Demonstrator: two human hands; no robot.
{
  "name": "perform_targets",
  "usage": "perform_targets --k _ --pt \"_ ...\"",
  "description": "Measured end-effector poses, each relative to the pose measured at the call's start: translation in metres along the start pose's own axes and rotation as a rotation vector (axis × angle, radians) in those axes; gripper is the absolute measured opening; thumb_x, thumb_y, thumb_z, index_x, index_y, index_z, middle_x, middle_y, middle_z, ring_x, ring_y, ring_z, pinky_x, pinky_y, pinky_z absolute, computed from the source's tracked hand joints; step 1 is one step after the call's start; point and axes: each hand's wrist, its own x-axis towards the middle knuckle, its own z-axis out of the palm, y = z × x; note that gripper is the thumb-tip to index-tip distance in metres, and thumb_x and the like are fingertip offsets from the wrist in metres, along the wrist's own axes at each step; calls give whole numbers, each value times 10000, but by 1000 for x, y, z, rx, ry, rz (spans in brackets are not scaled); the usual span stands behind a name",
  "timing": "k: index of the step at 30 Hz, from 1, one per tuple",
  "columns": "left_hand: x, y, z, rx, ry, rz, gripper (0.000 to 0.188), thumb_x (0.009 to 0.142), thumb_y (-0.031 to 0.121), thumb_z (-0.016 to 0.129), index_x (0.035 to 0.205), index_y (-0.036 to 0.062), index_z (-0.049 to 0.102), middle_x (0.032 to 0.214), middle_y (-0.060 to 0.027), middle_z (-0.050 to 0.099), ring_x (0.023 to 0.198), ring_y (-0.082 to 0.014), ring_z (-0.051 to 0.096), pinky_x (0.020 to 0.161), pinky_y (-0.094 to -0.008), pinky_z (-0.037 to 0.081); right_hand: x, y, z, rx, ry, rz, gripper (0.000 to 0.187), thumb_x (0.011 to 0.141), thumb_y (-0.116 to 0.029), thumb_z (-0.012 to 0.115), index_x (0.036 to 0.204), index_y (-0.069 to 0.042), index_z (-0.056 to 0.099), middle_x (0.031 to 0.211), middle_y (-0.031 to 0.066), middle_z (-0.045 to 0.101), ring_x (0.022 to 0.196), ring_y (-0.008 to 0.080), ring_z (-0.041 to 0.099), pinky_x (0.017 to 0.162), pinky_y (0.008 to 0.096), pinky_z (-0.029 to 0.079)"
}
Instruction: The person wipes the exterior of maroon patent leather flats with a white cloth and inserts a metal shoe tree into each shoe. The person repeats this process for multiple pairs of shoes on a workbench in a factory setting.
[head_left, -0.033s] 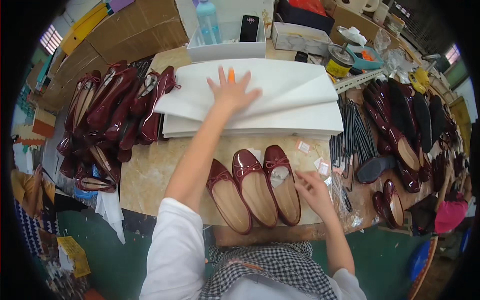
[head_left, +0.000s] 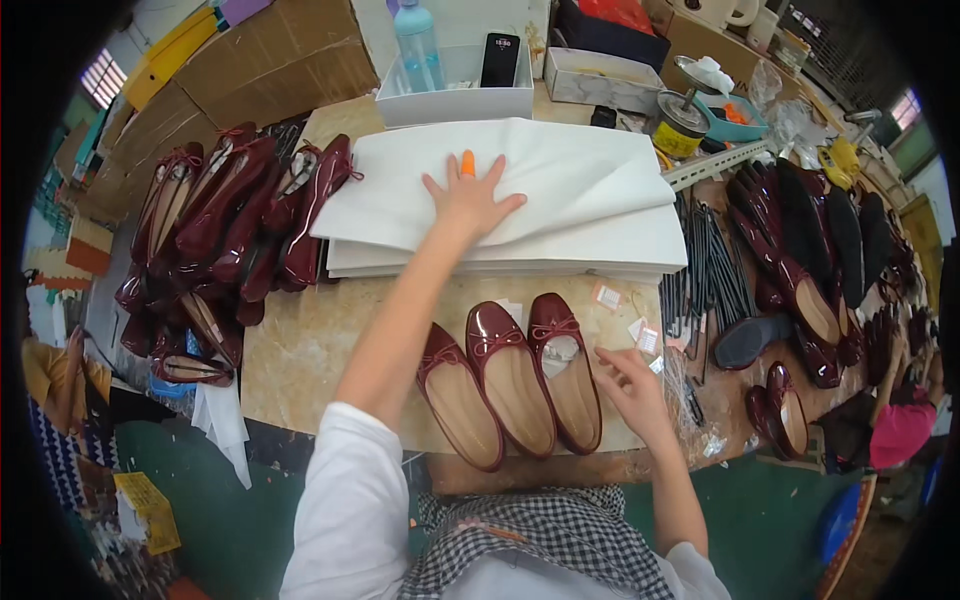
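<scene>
Head view: left hand (head_left: 468, 200) lies spread flat on the tissue paper stack (head_left: 560, 200); right hand (head_left: 632, 385) hovers, fingers loosely apart, beside the burgundy flats (head_left: 515, 375). Peeling one sheet likely needs a light fingertip drag.

A heap of glossy dark red flat shoes (head_left: 215, 225) lies at the left edge of the beige stone-patterned table (head_left: 300, 350). At the far side stands a shallow white box (head_left: 455, 98) holding a pale blue plastic bottle (head_left: 417, 42) and a black phone (head_left: 499, 60). Brown cardboard boxes (head_left: 265, 60) stack behind it. To the right lie black thin rods (head_left: 705, 275) and a row of dark shoes (head_left: 820, 250).
</scene>
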Motion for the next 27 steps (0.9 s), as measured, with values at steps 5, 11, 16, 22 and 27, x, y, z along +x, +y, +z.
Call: perform_targets --k 5,11,16,22,27 --pt "-40 105 -101 -601 -413 -98 168 814 207 625 851 46 595 808 -154 567 854 -350 582 689 -470 483 -15 -13 1 715 236 169 539 920 -194 604 1414 -76 423 1245 109 576 1043 210 596 902 338 498" --pt "-79 119 -234 -1056 -284 293 153 741 193 664 875 127 697 1092 -151 645 1039 -258 625 940 -394 475 -18 -20 35 1553 -60 638 512 983 -302 475 1392 -5 397 1294 146 555 1104 286 606 972 403 505" --pt "-134 100 -208 -900 -15 -63 153 798 151 652 940 121 701 904 -98 693 795 -237 695 681 -350 559 1 -80 14 958 -373 312 527 871 -73 609 1363 8 436 1289 150 556 1156 216 572 960 335 479" --pt "-150 94 -175 -2213 -320 -1352 485 1017 267 392 1431 17 353 1120 -93 613 962 -166 617 842 -263 495 12 -98 51 -180 -75 -626 572 814 -53 657 1357 -39 476 1375 141 502 1238 188 515 1014 363 435" --pt "-165 106 -196 -885 -741 -415 379 952 333 477 836 13 644 725 -153 624 709 -291 621 656 -413 502 43 -48 37 483 -128 206 493 780 -33 668 1263 -63 576 1185 160 572 1111 252 576 901 347 490"
